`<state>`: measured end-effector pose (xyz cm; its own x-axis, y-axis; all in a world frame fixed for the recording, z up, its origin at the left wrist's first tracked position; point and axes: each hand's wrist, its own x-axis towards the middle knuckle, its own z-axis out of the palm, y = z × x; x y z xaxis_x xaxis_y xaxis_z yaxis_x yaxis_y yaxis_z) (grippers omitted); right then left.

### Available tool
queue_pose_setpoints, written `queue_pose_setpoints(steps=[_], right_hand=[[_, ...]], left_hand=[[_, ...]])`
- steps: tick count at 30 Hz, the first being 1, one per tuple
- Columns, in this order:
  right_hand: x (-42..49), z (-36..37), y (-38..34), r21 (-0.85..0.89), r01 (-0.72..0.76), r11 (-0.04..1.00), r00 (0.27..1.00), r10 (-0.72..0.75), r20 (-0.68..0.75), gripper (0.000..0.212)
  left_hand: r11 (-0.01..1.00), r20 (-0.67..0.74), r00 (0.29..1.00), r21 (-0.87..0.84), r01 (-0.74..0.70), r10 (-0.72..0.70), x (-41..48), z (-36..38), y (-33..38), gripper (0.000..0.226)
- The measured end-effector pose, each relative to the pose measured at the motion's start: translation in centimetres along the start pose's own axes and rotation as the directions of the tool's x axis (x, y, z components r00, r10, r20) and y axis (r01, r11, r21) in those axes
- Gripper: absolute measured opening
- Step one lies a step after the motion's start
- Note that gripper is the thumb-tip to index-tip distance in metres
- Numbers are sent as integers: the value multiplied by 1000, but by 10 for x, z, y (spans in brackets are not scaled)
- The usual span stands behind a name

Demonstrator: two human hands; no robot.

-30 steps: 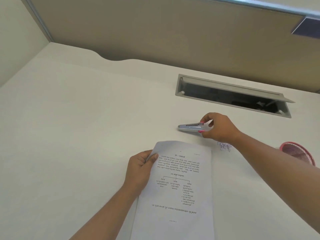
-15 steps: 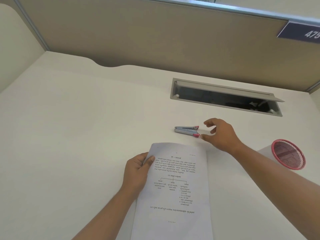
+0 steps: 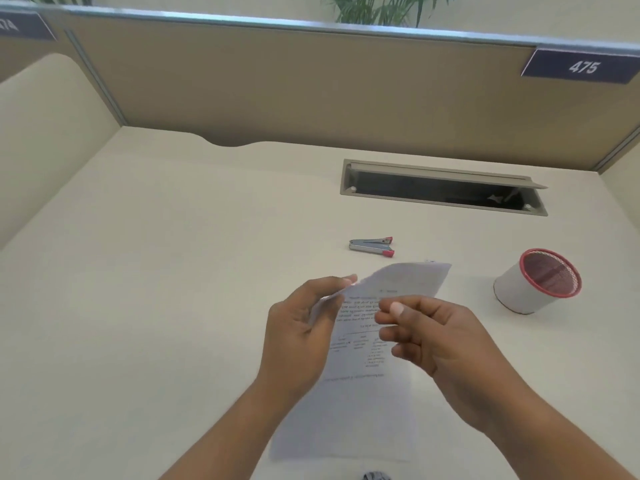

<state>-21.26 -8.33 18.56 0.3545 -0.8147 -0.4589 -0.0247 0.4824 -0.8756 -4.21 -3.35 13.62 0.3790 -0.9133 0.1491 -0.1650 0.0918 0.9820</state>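
Observation:
A printed sheet of paper lies on the cream desk with its far end lifted. My left hand pinches the sheet's upper left corner between thumb and fingers. My right hand hovers over the paper's upper middle with fingers curled; whether it touches the sheet is unclear. A small silver stapler with pink ends lies free on the desk just beyond the paper, apart from both hands.
A white cup-shaped holder with a red mesh rim stands at the right. An open grey cable hatch is set into the desk behind the stapler. A tan partition with a "475" plate closes the back.
My right hand let go of the stapler, which stays on the desk, and came back to the paper. My left hand lifted the sheet's far end. The camera tilted up.

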Motion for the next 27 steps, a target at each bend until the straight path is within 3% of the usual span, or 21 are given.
queue_pose_setpoints(steps=[5, 9, 17, 27], right_hand=[[-36, 15, -22, 135, 31, 990, 994, -45, 100, 36], [-51, 18, -32, 141, 103, 985, 985, -121, 127, 34], [-65, 22, -37, 136, 156, 978, 975, -174, 139, 22], [-71, 24, -35, 178, 148, 973, 969, -179, 170, 32]], left_hand=[[911, -5, 921, 147, -385, 390, -15, -4, 28, 45], [817, -17, 835, 223, -533, 550, -21, -8, 44, 24], [691, 6, 739, 350, -633, 674, -34, -14, 65, 38], [706, -8, 741, 310, -637, 672, -40, -11, 69, 27]])
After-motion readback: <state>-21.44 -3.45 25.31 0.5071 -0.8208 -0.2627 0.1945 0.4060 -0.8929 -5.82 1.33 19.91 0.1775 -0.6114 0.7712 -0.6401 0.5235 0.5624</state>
